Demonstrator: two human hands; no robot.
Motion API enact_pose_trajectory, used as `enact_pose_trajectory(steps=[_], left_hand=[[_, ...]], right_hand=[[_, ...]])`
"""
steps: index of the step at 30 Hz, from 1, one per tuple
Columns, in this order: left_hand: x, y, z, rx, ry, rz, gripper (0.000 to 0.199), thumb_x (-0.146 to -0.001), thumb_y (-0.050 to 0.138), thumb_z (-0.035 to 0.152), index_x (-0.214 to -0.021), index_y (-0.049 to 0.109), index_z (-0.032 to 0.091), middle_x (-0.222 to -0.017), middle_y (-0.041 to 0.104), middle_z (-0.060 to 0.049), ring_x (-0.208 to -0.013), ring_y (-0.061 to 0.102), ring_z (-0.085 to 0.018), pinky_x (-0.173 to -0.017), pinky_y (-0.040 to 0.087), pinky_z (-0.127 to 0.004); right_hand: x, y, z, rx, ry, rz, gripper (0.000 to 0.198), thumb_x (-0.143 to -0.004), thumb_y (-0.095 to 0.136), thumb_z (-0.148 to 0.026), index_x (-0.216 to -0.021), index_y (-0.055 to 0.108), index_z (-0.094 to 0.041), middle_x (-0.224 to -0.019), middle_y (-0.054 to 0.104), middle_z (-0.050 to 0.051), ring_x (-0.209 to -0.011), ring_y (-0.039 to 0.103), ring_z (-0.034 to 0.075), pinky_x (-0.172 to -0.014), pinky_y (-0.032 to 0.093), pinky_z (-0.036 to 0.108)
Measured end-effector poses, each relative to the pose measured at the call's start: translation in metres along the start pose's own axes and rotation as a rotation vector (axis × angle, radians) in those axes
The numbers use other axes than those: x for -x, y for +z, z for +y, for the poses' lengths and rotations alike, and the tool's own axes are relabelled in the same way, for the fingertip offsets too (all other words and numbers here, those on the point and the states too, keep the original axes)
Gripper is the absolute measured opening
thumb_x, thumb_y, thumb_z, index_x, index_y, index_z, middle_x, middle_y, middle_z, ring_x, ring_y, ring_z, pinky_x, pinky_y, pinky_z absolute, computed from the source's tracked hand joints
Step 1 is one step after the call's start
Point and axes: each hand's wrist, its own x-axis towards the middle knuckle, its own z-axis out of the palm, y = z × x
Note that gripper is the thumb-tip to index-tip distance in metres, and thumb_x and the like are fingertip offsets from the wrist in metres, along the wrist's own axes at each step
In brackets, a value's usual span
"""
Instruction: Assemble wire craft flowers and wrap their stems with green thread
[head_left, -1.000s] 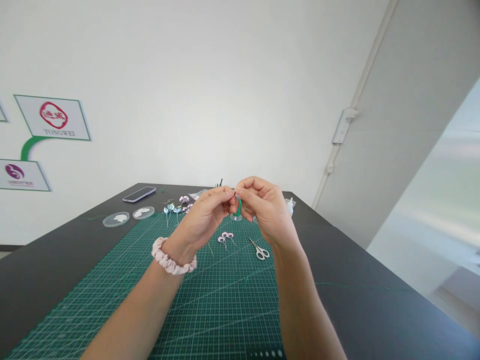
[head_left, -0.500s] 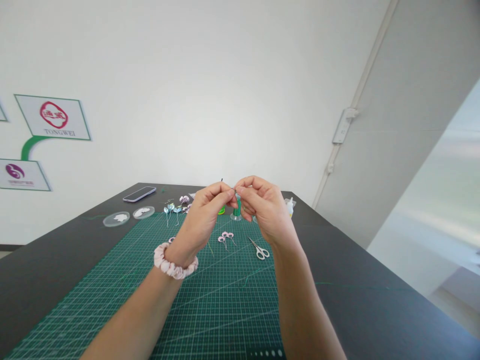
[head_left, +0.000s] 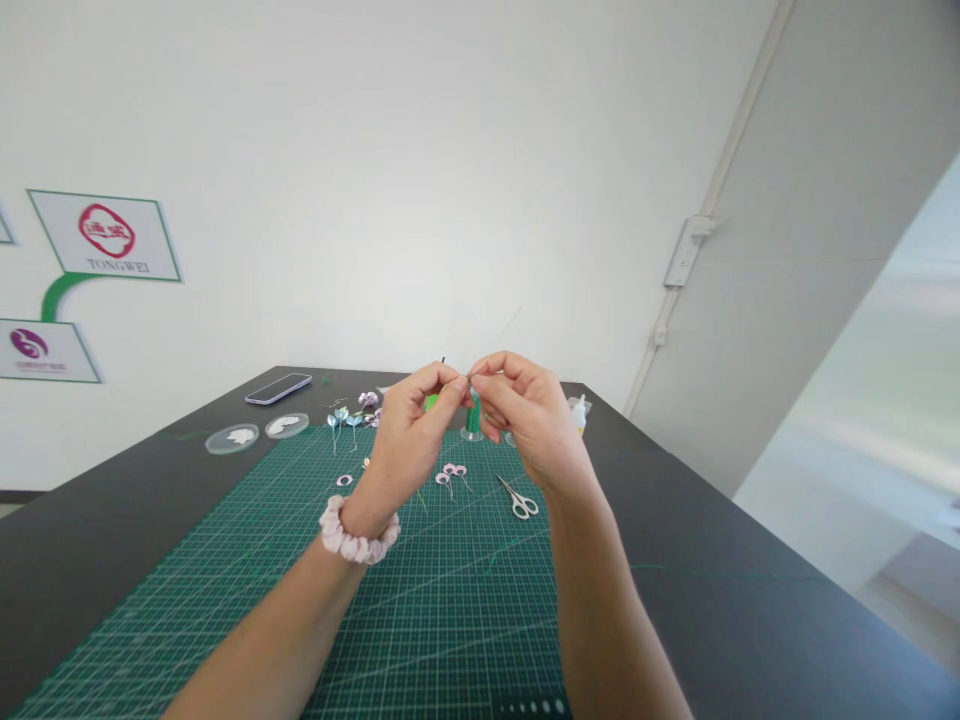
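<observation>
My left hand (head_left: pixel 416 420), with a pale pink scrunchie (head_left: pixel 358 532) on its wrist, is closed in a pinch. Its fingertips meet those of my right hand (head_left: pixel 529 415), also pinched, above the mat. Whatever lies between the fingers is too small to make out. A fine, faint strand (head_left: pixel 513 318) shows above my right hand; where it ends is unclear. Just behind the fingertips stands a spool of green thread (head_left: pixel 472 418), partly covered by them. Below the hands, several small pink flower pieces on wire stems (head_left: pixel 451 472) lie near white-handled scissors (head_left: pixel 521 500).
A green cutting mat (head_left: pixel 450 600) covers much of the black table (head_left: pixel 675 520). Toward the left are a phone (head_left: pixel 279 388), clear dishes with white pieces (head_left: pixel 232 438) and blue petals on stems (head_left: pixel 343 418). A white glue bottle (head_left: pixel 580 413) stands behind my right hand.
My left hand has shifted and turned slightly, its wrist moving a little right, uncovering a small pink ring-shaped piece. The fine strand above my right hand now shows. Both hands stay pinched together.
</observation>
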Motion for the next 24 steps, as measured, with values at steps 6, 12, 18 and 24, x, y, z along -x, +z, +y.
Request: enact_pose_trajectory(steps=[6,12,18,24], left_hand=[[0.0009,-0.0003,0.0005,-0.029,0.026,0.025,0.021,-0.088,0.053,0.024,-0.068,0.059,0.019,-0.066,0.06,0.001,-0.066,0.052,-0.013,-0.066,0.04,-0.03],[0.0024,0.0003,0.0034,-0.137,0.055,0.056,0.021,-0.089,0.052,0.025,-0.069,0.058,0.02,-0.065,0.059,0.001,-0.063,0.052,-0.013,-0.06,0.039,-0.029],[0.002,-0.0001,0.002,-0.394,0.246,0.104,0.021,-0.089,0.05,0.022,-0.069,0.056,0.021,-0.064,0.058,0.001,-0.064,0.05,-0.015,-0.061,0.037,-0.031],[0.0013,-0.0005,-0.0016,-0.613,0.466,0.137,0.021,-0.089,0.049,0.017,-0.069,0.052,0.022,-0.063,0.056,0.0,-0.067,0.048,-0.017,-0.066,0.035,-0.033]], right_hand=[[0.0,-0.0005,0.0,0.029,0.005,-0.01,0.009,-0.078,0.059,-0.023,-0.07,0.054,-0.02,-0.044,0.04,-0.01,-0.038,0.035,0.005,-0.042,0.03,0.024],[0.0005,-0.001,-0.0014,0.049,0.005,-0.013,0.011,-0.079,0.06,-0.025,-0.07,0.054,-0.02,-0.044,0.039,-0.01,-0.039,0.035,0.005,-0.042,0.029,0.024],[0.0007,-0.001,-0.001,0.054,0.009,-0.008,0.012,-0.08,0.061,-0.026,-0.071,0.055,-0.02,-0.043,0.038,-0.01,-0.039,0.035,0.006,-0.042,0.029,0.024],[0.0002,-0.0013,-0.001,0.043,0.006,0.005,0.012,-0.08,0.06,-0.025,-0.07,0.055,-0.02,-0.043,0.039,-0.01,-0.039,0.035,0.006,-0.042,0.029,0.024]])
